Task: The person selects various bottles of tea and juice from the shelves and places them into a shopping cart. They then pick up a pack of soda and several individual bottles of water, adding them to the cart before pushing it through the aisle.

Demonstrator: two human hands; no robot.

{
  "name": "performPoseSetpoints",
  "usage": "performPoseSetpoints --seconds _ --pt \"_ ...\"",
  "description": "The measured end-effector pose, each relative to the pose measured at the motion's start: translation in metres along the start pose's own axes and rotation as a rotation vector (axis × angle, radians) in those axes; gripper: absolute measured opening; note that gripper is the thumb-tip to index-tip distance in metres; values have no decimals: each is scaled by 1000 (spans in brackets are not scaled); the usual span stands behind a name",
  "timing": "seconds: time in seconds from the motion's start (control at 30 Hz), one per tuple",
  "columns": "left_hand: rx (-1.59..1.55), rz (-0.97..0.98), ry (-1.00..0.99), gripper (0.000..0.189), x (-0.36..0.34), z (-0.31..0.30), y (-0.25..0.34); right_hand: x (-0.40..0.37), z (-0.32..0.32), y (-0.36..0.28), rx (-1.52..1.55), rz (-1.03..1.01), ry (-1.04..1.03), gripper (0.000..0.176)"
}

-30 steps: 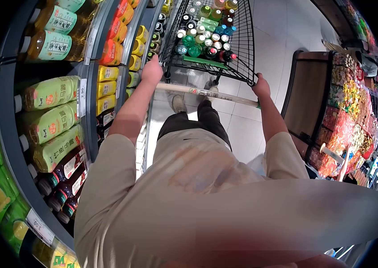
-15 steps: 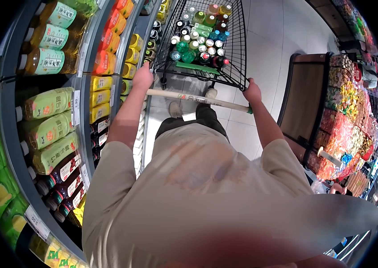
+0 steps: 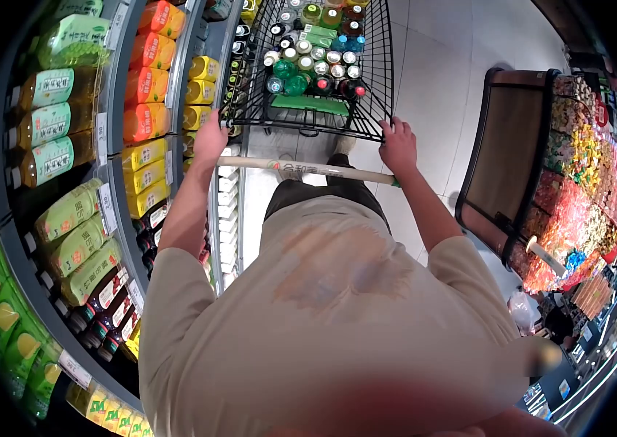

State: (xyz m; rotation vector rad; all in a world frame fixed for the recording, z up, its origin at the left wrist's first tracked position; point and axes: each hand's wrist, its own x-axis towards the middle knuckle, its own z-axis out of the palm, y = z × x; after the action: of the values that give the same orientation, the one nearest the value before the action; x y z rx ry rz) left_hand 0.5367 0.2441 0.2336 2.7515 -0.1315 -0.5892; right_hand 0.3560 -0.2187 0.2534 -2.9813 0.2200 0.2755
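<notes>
A black wire shopping cart (image 3: 391, 73) stands in front of me, with several bottles (image 3: 296, 84) upright in its basket and a green panel (image 3: 308, 106) near its close end. My left hand (image 3: 210, 138) is closed on the cart's left rear corner. At the right rear corner, my right hand (image 3: 399, 146) has its fingers curled over the wire rim. The pale cart handle (image 3: 308, 169) runs crosswise between my forearms, nearer to my body than both hands.
Shelves (image 3: 115, 189) of bottled drinks line the left side close to my arm. A display bin (image 3: 509, 146) heaped with wrapped sweets (image 3: 578, 175) stands at the right. Grey floor tiles (image 3: 432, 65) show between cart and bin.
The cart and both hands sit further left and the cart slightly higher in view. The left shelves have shifted, and a person's hand at the lower right is no longer seen.
</notes>
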Motion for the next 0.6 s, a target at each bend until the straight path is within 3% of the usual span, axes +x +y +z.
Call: performPoseSetpoints --seconds 0.07,0.1,0.2,0.23,0.6 --pt "41 -29 -23 54 1 -3 6 0 0 0 -79 -165 49 53" --pt "52 -49 -37 56 0 -6 10 1 6 2 -65 -186 18 42" --pt "76 -84 -66 55 2 -10 17 8 6 4 -64 -169 -85 35" --pt "81 -79 -60 55 2 -9 16 8 11 7 -54 -184 -34 28" --pt "105 -14 56 52 6 -3 10 15 5 6 -58 -170 -78 28"
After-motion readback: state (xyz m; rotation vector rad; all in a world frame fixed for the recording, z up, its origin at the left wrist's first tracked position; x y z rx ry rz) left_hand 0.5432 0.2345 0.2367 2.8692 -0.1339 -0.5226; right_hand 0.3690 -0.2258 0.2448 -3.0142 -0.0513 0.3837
